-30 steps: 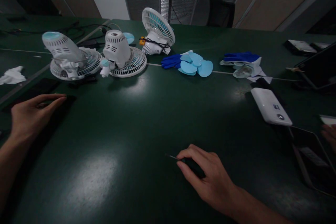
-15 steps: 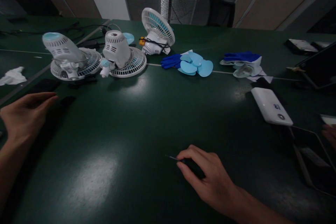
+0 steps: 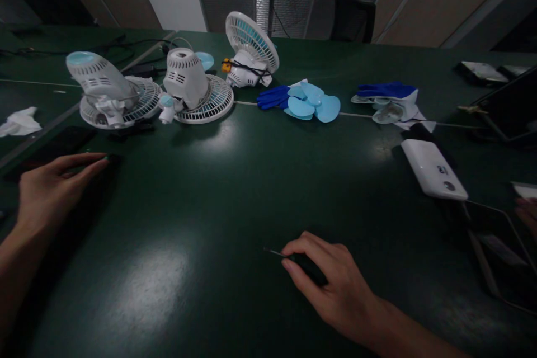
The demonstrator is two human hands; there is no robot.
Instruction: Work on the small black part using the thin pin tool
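My right hand (image 3: 331,285) lies low in the middle of the dark green table (image 3: 235,179), its fingers curled over a dark tool whose thin metal tip (image 3: 272,251) sticks out to the left. My left hand (image 3: 50,184) rests at the left edge, fingers stretched out and holding nothing, beside a black phone (image 3: 62,142). Three small white and blue fans stand at the back: one tipped on its grille (image 3: 100,84), one face down (image 3: 191,81), one upright (image 3: 251,45).
Light blue fan blades (image 3: 312,103) lie beside a blue glove (image 3: 272,98); a second blue glove (image 3: 384,90) rests on clear parts. A white box (image 3: 432,168) and a tablet (image 3: 503,251) are at the right, by another person's hand (image 3: 528,212). A crumpled tissue (image 3: 19,122) lies far left.
My left hand drew back to the left, then slid right again to nearly where it was. My right hand and the tool have stayed put.
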